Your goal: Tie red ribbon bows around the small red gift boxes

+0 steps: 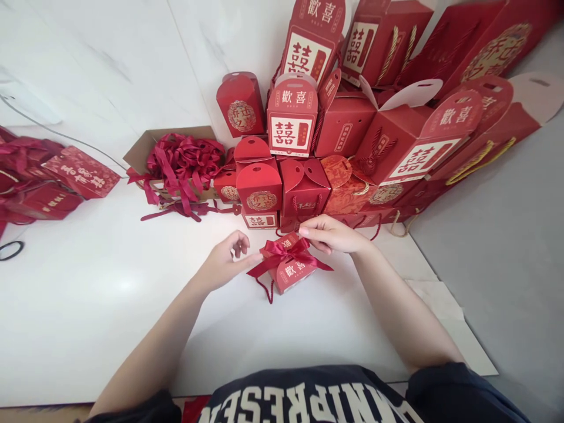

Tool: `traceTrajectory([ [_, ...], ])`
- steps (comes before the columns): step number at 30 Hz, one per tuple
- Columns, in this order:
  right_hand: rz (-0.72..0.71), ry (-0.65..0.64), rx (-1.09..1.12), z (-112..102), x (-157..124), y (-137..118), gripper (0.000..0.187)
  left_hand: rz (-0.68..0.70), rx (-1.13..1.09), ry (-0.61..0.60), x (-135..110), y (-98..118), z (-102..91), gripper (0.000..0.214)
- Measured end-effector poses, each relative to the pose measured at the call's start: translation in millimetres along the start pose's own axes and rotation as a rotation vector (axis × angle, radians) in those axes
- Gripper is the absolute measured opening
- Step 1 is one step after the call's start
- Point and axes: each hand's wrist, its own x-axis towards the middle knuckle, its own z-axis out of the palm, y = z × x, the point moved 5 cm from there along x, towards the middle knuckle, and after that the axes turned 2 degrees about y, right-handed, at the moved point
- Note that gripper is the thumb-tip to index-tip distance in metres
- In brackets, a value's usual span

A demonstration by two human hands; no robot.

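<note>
A small red gift box [294, 271] with white lettering lies on the white table in front of me. A shiny dark red ribbon bow [286, 252] is tied across it, its tails hanging to both sides. From the box's left side a dark red cord [269, 291] trails onto the table. My right hand [330, 234] is at the far right of the box, its fingers closed at the bow's right loop; the fingertips partly hide the contact. Left of the box, my left hand [227, 258] is open, fingers loosely bent and thumb reaching towards the bow.
Red gift boxes [293, 114] stand stacked behind, along the wall and to the right. A cardboard box [141, 154] holds a heap of red ribbons [185, 158]. More red packets [48, 197] lie at the far left, near a black ring [12, 250]. A grey panel [497, 235] borders the right.
</note>
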Motion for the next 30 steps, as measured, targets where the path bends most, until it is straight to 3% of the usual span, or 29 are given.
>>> traceTrajectory([
  [3, 0.014, -0.010, -0.008, 2, 3, -4, 0.048, 0.163, 0.084, 0.107, 7, 29, -0.6, 0.028],
  [6, 0.098, -0.048, 0.021, 5, 4, 3, 0.045, 0.318, 0.127, 0.073, 16, 52, 14.4, 0.023],
  [8, 0.116, -0.070, 0.019, 6, 3, 6, 0.045, 0.348, 0.125, 0.040, 22, 57, 26.4, 0.020],
  [15, 0.110, -0.152, -0.033, 1, 0, 14, 0.040, 0.290, 0.055, -0.052, 34, 46, 48.2, 0.012],
  [30, 0.073, -0.167, 0.018, -1, 7, 36, 0.041, 0.275, 0.018, -0.117, 39, 40, 49.3, 0.014],
])
